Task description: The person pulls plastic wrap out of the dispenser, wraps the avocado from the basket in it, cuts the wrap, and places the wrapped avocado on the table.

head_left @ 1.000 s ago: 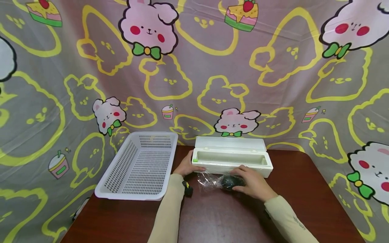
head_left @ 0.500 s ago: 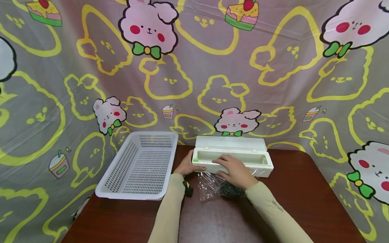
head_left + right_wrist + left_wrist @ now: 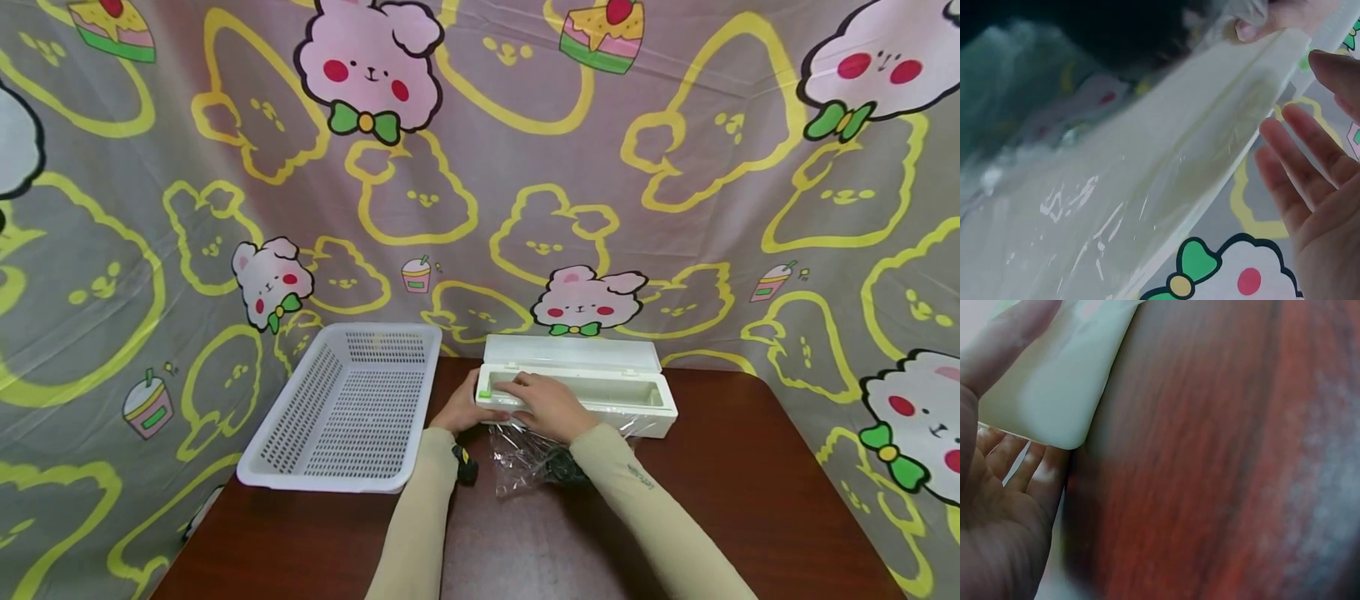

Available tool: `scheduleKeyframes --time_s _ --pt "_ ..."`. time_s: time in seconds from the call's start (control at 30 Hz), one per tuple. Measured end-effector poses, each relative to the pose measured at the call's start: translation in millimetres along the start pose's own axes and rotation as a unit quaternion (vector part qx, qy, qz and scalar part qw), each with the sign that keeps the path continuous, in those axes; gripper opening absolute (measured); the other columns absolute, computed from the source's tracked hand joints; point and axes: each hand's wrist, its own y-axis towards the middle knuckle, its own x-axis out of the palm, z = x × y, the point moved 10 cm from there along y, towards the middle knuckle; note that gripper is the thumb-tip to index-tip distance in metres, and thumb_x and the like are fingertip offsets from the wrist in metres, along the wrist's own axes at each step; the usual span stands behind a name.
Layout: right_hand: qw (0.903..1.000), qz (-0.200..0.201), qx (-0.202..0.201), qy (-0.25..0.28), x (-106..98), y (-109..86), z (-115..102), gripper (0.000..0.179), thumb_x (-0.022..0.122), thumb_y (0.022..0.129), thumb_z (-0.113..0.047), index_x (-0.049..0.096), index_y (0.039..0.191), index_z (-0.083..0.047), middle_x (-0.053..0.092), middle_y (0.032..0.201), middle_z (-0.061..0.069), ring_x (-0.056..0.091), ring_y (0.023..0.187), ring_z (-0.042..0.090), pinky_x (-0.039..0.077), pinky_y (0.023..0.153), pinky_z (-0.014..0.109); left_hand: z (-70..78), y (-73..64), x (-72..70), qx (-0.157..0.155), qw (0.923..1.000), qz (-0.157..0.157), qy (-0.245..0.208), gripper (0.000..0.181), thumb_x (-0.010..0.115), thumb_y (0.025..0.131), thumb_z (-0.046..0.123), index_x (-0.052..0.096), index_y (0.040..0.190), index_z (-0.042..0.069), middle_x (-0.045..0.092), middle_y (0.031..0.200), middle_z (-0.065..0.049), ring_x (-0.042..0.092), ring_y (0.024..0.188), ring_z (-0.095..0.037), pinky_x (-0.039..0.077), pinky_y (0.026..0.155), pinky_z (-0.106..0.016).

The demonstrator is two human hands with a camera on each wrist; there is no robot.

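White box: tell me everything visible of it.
The long white box looks like smooth plastic. Its lid is open at the back of a long hollow; a green piece sits near the front left corner. It rests on the brown table, right of the basket. The left hand grips its left end; clear film covers part of its front.

Around the white box (image 3: 615, 389), blocked at twelve by the open lid (image 3: 570, 354), the curtain (image 3: 450, 125) close behind; at nine by the left hand (image 3: 459, 408), then the basket (image 3: 330, 484); at six by the plastic film (image 3: 517, 467) and right sleeve (image 3: 645, 508). Narrow at ten, between basket and box. Wide from three to four, over bare table (image 3: 742, 475).
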Motion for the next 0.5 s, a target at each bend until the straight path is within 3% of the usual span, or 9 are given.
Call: scheduleKeyframes --time_s 0.27,0.5 --pt "0.9993 -0.038 0.007 -0.001 13 8.8 0 0.061 0.079 0.091 -0.012 0.058 0.147 -0.023 0.068 0.113 0.006 0.069 0.099 0.026 0.058 0.086 0.044 1.1 -0.7 0.2 -0.002 0.9999 0.003 0.010 0.107 0.097 0.070 0.013 0.034 0.157 0.007 0.052 0.150 -0.015 0.052 0.133 -0.030 0.041 0.116 -0.048" --pt "0.9979 -0.064 0.013 -0.001 19 13.4 2 0.067 0.077 0.089 0.002 0.059 0.146 -0.027 0.068 0.120 0.006 0.069 0.102 0.025 0.059 0.086 0.042 -1.1 -2.0 -1.1 -0.021 0.9997 0.012 -0.001 0.107 0.096 0.070 0.009 0.035 0.157 0.010 0.054 0.148 -0.014 0.054 0.131 -0.030 0.041 0.115 -0.046"
